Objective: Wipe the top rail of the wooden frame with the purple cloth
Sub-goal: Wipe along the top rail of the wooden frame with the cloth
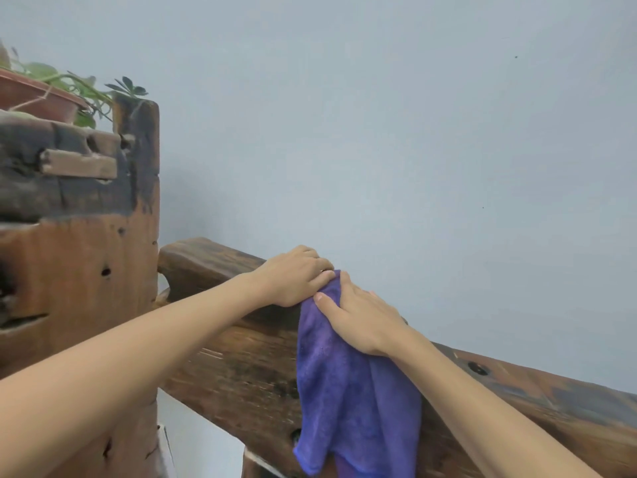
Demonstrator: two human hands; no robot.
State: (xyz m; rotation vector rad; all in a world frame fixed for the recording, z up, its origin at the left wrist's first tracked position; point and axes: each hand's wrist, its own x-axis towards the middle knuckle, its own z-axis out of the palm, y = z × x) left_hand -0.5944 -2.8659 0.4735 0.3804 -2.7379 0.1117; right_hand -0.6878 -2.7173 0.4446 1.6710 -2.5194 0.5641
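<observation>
The dark wooden top rail slopes from the tall post at the left down to the right edge of view. A purple cloth is draped over the rail and hangs down its front face. My right hand lies flat on the cloth's upper part, pressing it to the rail. My left hand rests on the rail just left of the cloth, its fingertips closed on the cloth's top edge. Both forearms reach in from the bottom corners.
A thick weathered wooden post stands at the left. On top of it sits a reddish plant pot with green leaves. A plain pale wall is close behind the rail.
</observation>
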